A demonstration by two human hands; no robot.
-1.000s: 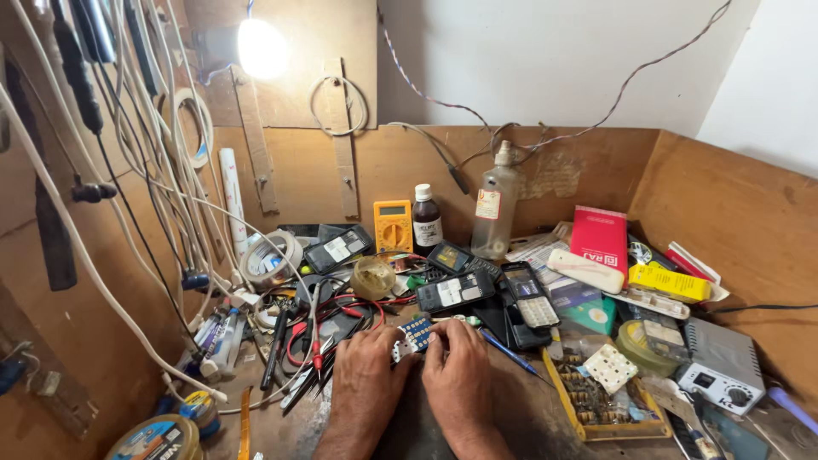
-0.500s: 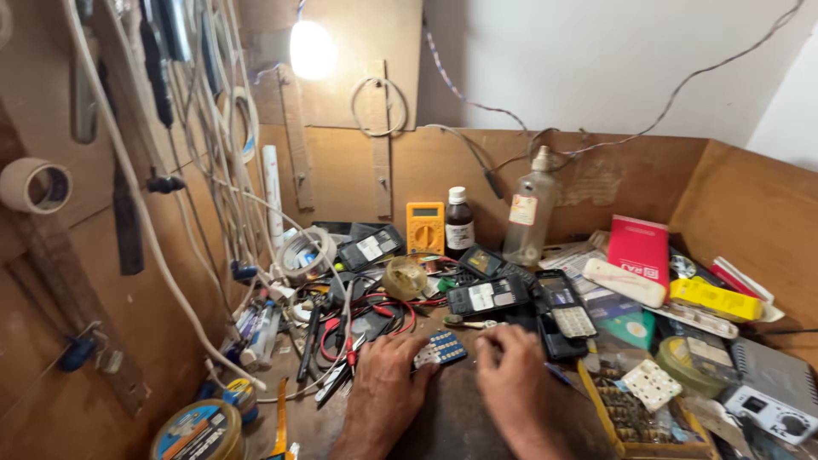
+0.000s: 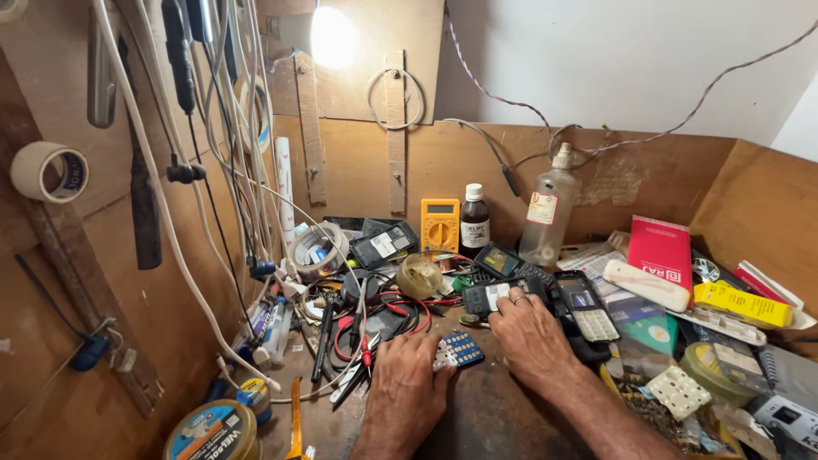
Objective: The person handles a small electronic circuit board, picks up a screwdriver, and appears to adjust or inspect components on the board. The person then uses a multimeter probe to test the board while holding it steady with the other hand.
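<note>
Matt rough wooden bench [image 3: 477, 409], glossy plastic keypad [image 3: 460, 348], clear plastic bottle [image 3: 547, 221]

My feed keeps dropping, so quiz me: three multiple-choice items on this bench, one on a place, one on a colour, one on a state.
1. Where does the yellow multimeter stand?
A. Against the back board, left of the dark bottle
B. On the red box
C. Under the left hand

2. What colour is the phone keypad by the left hand?
A. Green
B. Blue with pale keys
C. Orange

3. How is the right hand placed?
A. Raised to the lamp
B. Gripping the clear bottle
C. Palm down on the bench, fingers at a dark phone

Answers: 1 A, it leans upright at the back wall beside the bottle. 2 B, its face is blue with rows of light keys. 3 C, the hand lies flat and its fingertips meet the phone's edge.
</note>
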